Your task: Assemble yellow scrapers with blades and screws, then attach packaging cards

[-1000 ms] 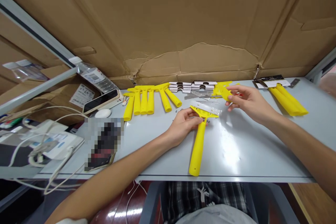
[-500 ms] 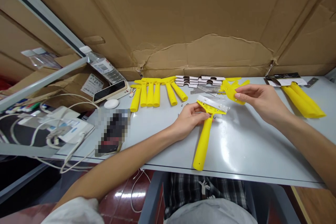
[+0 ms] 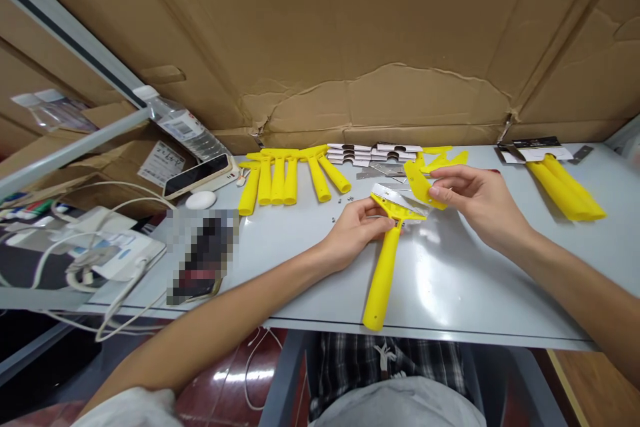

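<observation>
My left hand [image 3: 354,228] is closed round the neck of a yellow scraper [image 3: 382,280], whose hollow handle points down toward me. Along its head lies a shiny metal blade [image 3: 393,197]. Between thumb and fingers, my right hand [image 3: 483,203] pinches a flat yellow plastic plate [image 3: 419,185] with small holes, held just above the right end of the scraper head. Other yellow plates [image 3: 453,161] lie behind it. Several tiny screws [image 3: 340,200] are scattered left of the scraper.
Yellow scraper handles [image 3: 278,180] lie in a row at the back, beside stacked folded cards [image 3: 350,153]. At right, two handles [image 3: 570,190] sit under a black-and-white card. A phone [image 3: 197,180], a bottle [image 3: 185,123] and white cables [image 3: 107,260] crowd the left.
My right hand has brought the yellow plate left and down, closer to the scraper head. My left hand still grips the scraper in nearly the same spot. The view has shifted slightly.
</observation>
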A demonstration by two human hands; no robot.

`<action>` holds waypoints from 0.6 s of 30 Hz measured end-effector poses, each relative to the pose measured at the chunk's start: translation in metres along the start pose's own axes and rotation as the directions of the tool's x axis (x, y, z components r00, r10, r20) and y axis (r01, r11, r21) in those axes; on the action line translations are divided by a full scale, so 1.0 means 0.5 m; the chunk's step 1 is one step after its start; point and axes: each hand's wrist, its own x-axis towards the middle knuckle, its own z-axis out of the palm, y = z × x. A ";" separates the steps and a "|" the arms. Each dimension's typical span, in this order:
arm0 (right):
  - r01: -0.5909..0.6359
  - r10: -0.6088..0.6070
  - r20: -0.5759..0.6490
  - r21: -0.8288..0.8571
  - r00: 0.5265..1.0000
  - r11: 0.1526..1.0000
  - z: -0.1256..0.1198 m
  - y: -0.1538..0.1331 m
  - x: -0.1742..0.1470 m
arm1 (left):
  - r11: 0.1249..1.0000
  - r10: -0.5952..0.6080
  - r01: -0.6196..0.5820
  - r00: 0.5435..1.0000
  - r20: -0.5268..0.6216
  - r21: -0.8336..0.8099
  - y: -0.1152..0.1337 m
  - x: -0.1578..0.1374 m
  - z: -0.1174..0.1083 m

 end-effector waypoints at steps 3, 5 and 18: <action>0.020 -0.020 0.004 -0.073 1.000 0.997 0.011 -0.002 -0.007 | 1.000 0.001 0.000 1.000 -0.011 0.015 -0.001 -0.002 0.006; 0.044 -0.043 0.009 -0.122 0.999 0.992 0.018 -0.006 -0.011 | 1.000 0.000 0.000 1.000 -0.012 0.018 -0.003 -0.005 0.009; 0.135 -0.131 0.033 -0.125 0.991 0.983 0.039 -0.008 -0.031 | 0.999 0.014 -0.014 1.000 0.007 0.038 -0.003 -0.009 0.015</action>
